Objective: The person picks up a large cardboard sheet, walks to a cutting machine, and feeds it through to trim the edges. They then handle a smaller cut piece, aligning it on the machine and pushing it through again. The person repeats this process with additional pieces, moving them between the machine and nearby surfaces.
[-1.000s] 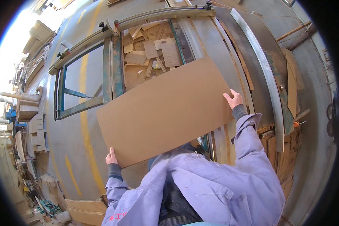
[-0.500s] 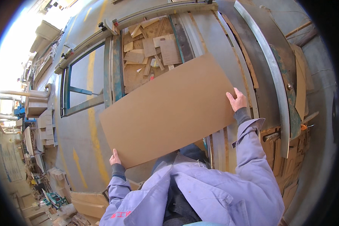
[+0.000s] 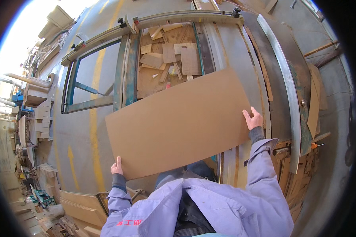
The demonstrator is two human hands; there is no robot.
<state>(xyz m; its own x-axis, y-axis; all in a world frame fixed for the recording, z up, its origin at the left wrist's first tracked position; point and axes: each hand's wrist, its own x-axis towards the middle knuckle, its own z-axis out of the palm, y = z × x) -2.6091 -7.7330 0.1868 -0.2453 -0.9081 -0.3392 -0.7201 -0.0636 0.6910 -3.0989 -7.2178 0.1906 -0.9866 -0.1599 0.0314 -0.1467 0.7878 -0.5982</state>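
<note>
A large flat brown board [image 3: 178, 124], rectangular and plain, is held in front of my body, its right end higher in the view than its left. My left hand [image 3: 117, 166] grips its lower left corner, thumb on the top face and the other fingers mostly hidden beneath. At the right edge, my right hand [image 3: 253, 118] is closed on the board, with thumb and fingertips showing at the rim. The board covers part of the saw-like machine table [image 3: 241, 65] behind it.
Beyond the board, a metal fence rail [image 3: 182, 17] spans the machine. Wood offcuts [image 3: 168, 55] lie in a recess between its beams. An open metal frame [image 3: 91, 106] juts left over the floor. A long metal bar [image 3: 283, 75] runs along the right, and stacked panels [image 3: 83, 207] stand lower left.
The board and both hands sit slightly lower in the view, still gripped at both ends. The machine and its surroundings have shifted in the picture as my head view moved.
</note>
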